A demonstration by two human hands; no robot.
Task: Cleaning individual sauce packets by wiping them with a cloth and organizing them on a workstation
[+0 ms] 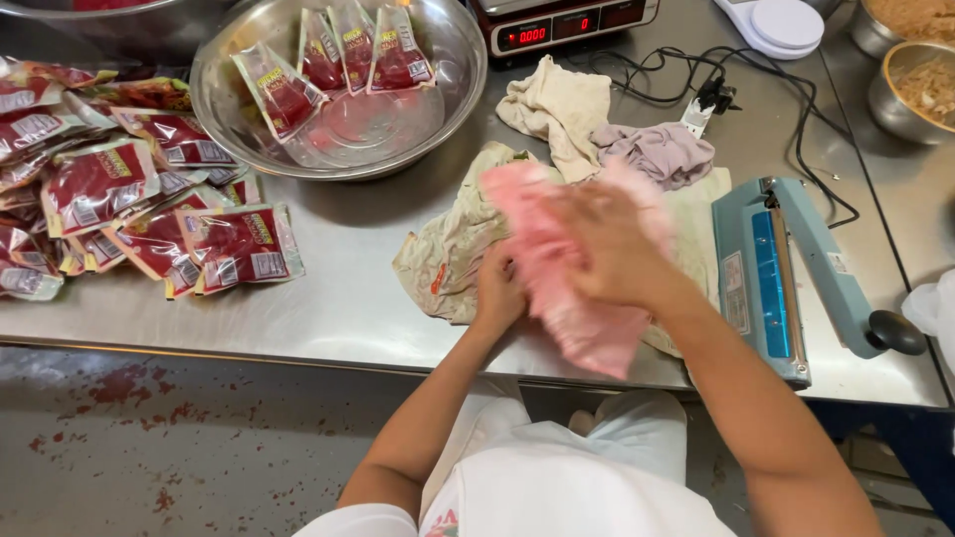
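Pressing a pink cloth [577,288] between both hands, left [497,288] curled, right [612,244] spread.

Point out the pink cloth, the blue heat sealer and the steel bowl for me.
Pink fluffy cloth [587,323], head view, lower end below the hands.
Blue bar-type heat sealer [771,270], head view, its lid.
Round steel bowl [453,85], head view, right inner wall.

Motion blur smears the right hand [609,244] and the pink cloth [567,273], so finger positions cannot be read, and the cloth covers most of the left hand [497,293]. The top edge crops the steel bowl [453,94] and the scale [562,22]; the left edge cuts the red sachets [95,189].
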